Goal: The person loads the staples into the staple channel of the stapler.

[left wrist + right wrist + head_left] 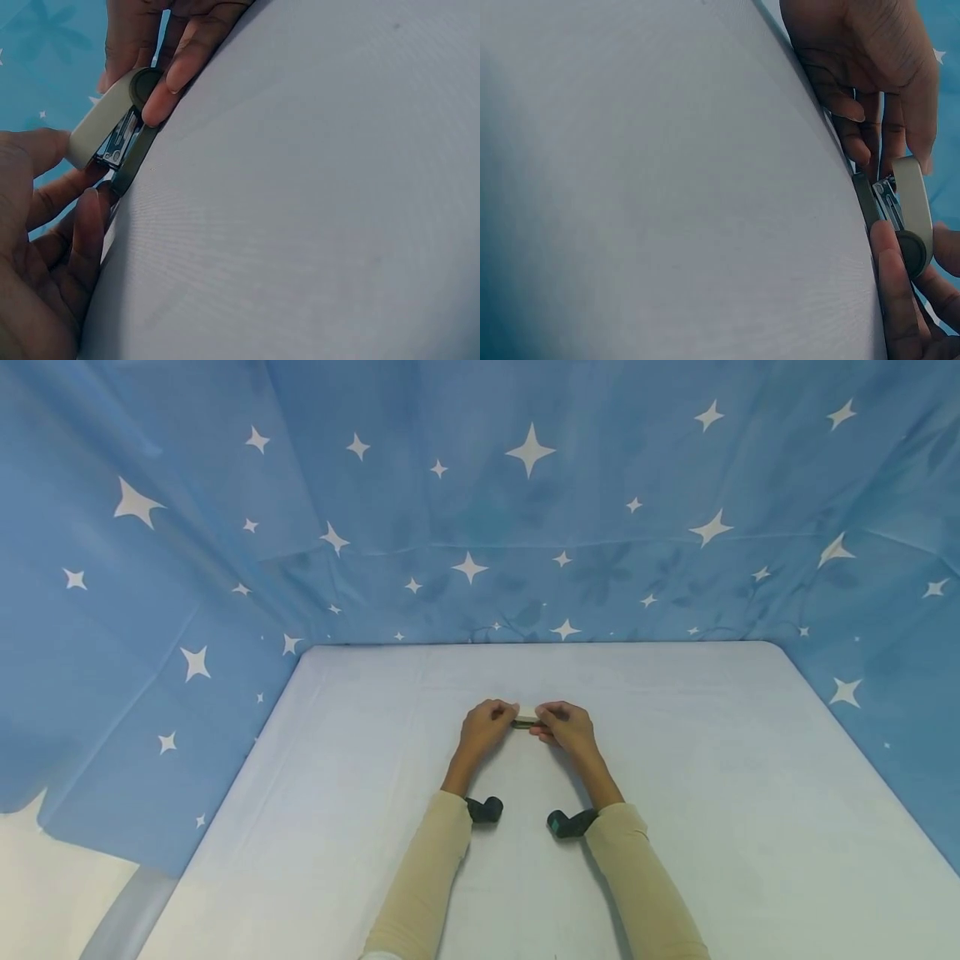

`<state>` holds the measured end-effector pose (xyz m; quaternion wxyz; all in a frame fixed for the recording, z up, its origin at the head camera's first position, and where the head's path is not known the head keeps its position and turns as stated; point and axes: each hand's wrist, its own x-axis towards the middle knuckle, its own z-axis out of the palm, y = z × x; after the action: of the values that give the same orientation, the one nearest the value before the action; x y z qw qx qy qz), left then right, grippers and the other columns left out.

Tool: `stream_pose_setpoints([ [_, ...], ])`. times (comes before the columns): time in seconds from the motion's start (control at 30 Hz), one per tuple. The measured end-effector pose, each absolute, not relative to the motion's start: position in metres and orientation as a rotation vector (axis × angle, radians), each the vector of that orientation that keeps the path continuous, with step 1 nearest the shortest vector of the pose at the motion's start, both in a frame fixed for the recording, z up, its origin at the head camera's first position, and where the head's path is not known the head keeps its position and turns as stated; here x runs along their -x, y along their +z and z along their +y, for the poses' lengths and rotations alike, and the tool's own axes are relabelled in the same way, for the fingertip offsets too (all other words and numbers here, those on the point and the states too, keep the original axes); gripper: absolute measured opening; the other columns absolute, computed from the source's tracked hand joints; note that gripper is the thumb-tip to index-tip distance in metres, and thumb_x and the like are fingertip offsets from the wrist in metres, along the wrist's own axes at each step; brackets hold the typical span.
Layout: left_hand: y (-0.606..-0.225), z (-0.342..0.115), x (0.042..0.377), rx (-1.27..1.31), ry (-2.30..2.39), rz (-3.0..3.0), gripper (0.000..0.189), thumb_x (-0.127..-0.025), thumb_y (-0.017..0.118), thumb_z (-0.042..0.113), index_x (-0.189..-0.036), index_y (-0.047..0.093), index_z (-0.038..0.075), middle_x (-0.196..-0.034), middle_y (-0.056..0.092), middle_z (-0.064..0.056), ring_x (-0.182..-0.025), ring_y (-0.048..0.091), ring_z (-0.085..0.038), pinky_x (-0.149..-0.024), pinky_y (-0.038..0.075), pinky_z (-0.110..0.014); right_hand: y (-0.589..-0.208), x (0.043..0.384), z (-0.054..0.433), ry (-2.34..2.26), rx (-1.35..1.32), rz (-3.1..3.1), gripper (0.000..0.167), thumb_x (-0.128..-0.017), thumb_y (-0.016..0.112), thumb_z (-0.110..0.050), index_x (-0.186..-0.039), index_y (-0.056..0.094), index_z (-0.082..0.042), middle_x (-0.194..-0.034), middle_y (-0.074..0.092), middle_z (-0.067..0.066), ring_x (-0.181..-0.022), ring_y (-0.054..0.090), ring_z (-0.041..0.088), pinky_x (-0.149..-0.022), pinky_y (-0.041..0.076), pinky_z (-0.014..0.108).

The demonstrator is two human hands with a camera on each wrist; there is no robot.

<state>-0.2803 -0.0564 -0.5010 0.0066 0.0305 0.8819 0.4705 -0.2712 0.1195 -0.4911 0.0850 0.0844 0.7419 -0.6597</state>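
A small stapler with a cream top cover and a dark green base is held between both hands over the white table. In the left wrist view the stapler has its top raised from the base, and the metal staple track shows in the gap. My left hand pinches its front end, thumb on the cream cover and fingers by the base. At the round hinge end, my right hand grips it; in the right wrist view two right fingers lie along the side of the stapler.
The white-covered table spreads around both hands. Behind it and along the sides hangs a blue curtain with white stars. Dark wrist devices stick inward from both cuffs, low over the table.
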Motion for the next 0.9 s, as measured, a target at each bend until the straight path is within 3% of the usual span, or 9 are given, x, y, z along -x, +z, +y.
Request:
stream_pose_setpoints([
  [0.13,-0.5033,-0.0574,0.2808,-0.101,1.480,2.752,0.044,-0.096,0.055,0.050,-0.108,0.072,0.011,-0.111,0.070,-0.006,-0.106,0.063,-0.024,-0.095,0.049,-0.042,-0.4914,0.2703,0.1186,-1.976,-0.245,2.197,0.037,-0.096,0.064,-0.026,-0.124,0.059,-0.001,-0.092,0.071,0.005,-0.073,0.072,0.007,-0.066,0.056,0.017],
  [0.37,-0.5031,-0.0559,0.2815,-0.152,1.468,2.792,0.040,-0.097,0.055,0.045,-0.106,0.072,0.009,-0.104,0.071,-0.006,-0.097,0.064,-0.021,-0.089,0.051,-0.040,-0.4928,0.2706,0.1189,-1.991,-0.238,2.191,0.040,-0.096,0.064,-0.026,-0.126,0.058,0.000,-0.103,0.071,0.014,-0.073,0.072,0.007,-0.068,0.056,0.017],
  [0.9,-0.4985,-0.0542,0.2854,-0.188,1.413,2.796,0.033,-0.099,0.056,0.036,-0.105,0.072,0.008,-0.096,0.071,-0.005,-0.086,0.062,-0.017,-0.081,0.051,-0.036,-0.4923,0.2712,0.1173,-1.954,-0.250,2.226,0.039,-0.097,0.062,-0.027,-0.126,0.058,-0.001,-0.099,0.067,0.009,-0.073,0.071,0.005,-0.068,0.056,0.016],
])
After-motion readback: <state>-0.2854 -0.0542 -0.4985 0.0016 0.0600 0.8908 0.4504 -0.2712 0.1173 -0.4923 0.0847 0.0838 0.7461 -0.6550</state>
